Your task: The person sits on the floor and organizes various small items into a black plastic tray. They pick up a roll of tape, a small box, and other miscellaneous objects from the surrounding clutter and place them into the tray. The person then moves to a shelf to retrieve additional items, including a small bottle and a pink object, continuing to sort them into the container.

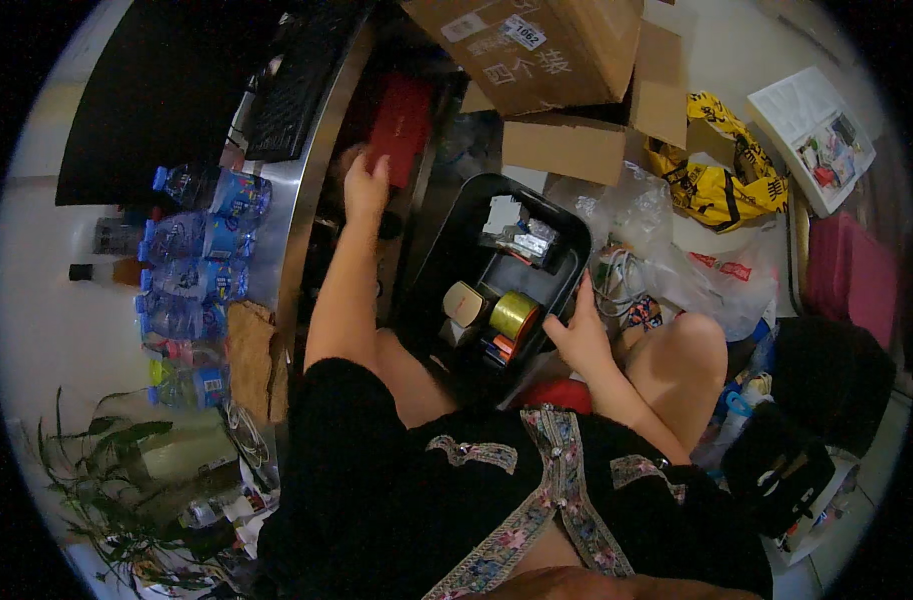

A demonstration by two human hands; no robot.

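Note:
My right hand (580, 334) grips the right rim of a black plastic bin (565, 217), which sits tilted between my legs. Inside it, a white plastic part (504, 215) lies beside silvery packets (535, 240). Nearer me are a small beige-topped box (465, 304), a roll of yellow-green tape (513, 315) and a few small orange-and-dark items (499, 347) that look like batteries. My left hand (366, 184) reaches into the dark space under the metal-edged table, at the near end of a flat red box (402, 127). Whether its fingers hold that box is unclear.
A large cardboard box (546, 56) stands ahead, with open flaps below it. Right of the bin lie clear plastic bags (651, 225), a coiled cable (620, 281) and a yellow-and-black bag (726, 187). Several plastic bottles (201, 240) line the table (295, 217) at left.

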